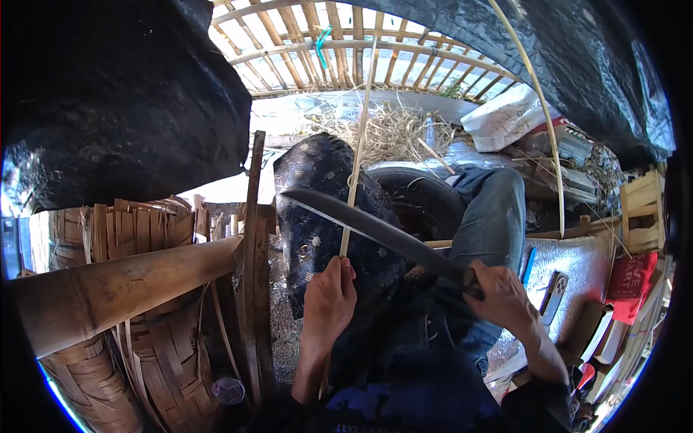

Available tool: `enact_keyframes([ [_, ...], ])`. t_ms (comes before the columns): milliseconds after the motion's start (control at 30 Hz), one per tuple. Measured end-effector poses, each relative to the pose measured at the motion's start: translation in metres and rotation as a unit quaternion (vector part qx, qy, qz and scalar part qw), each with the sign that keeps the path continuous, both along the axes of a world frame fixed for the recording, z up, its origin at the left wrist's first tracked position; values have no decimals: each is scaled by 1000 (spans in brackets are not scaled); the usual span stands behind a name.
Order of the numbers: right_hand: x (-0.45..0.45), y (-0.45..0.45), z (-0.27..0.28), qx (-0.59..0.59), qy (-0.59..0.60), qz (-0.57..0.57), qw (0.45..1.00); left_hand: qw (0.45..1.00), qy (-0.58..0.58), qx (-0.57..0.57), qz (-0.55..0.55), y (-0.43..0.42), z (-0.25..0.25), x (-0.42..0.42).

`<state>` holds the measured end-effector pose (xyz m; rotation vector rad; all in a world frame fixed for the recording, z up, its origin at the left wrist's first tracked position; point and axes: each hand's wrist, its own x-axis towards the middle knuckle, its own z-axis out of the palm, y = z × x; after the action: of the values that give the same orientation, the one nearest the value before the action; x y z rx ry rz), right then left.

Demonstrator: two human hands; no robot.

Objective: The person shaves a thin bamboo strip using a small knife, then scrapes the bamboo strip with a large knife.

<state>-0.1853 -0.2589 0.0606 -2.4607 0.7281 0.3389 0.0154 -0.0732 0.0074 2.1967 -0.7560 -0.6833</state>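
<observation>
My left hand (330, 296) is closed around a long, thin bamboo strip (362, 137), which rises from my fist toward the slatted fence and also shows below my wrist. In my right hand (503, 296) is the dark handle of a machete (382, 232). Its broad blade slants up to the left and crosses the strip a little above my left fist; whether the edge touches the strip I cannot tell. Beneath the strip, a dark patterned cloth (317, 173) covers my left leg, and blue jeans (498, 209) show on my right leg.
A thick bamboo pole (144, 285) and woven bamboo baskets (170, 361) stand at left, beside an upright wooden post (254, 289). Ahead are a tire (426, 202), dry straw (390, 133) and a bamboo fence (346, 54). A phone (555, 296) and red bag (630, 285) lie at right.
</observation>
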Motion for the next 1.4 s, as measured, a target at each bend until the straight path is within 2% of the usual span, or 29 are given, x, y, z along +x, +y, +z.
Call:
enact_keyframes([
  [133,41,-12,-12,-15,-2,78,997,998,-42,31,20,5,-6,10],
  [200,51,-13,-17,9,59,94,994,998,-46,41,21,8,-13,10],
  [300,56,-18,-13,21,75,126,989,997,-62,45,18,10,-20,5],
  [433,61,-38,-31,-1,84,103,991,996,-67,65,13,5,-23,-4],
  [533,66,-47,-38,-62,84,88,991,996,-66,51,12,6,-28,-5],
  [633,65,-31,-25,11,93,101,990,997,-63,42,6,7,-27,-3],
  [733,66,-37,-42,-11,106,122,987,996,-69,49,-5,5,-28,-8],
  [800,70,-52,-57,-56,29,86,994,995,-77,55,-15,8,-29,-12],
  [833,69,-50,-55,-58,28,87,994,996,-79,40,-12,7,-30,-12],
  [967,70,-30,-42,0,76,97,992,997,-63,37,0,3,-31,-8],
  [1033,71,-29,-44,-56,108,143,982,997,-70,33,-3,5,-33,-11],
  [1133,79,-53,-72,-62,42,76,994,998,-63,29,-13,5,-31,-12],
  [1267,81,-30,-49,-18,55,78,995,999,-29,15,15,2,-29,-6],
  [1333,82,-24,-45,-38,137,152,978,999,-37,7,17,5,-32,-9],
  [1367,83,-30,-52,-38,138,149,978,999,-44,-1,14,6,-34,-11],
  [1400,84,-42,-66,-33,89,94,991,999,-42,-1,9,5,-35,-12],
])
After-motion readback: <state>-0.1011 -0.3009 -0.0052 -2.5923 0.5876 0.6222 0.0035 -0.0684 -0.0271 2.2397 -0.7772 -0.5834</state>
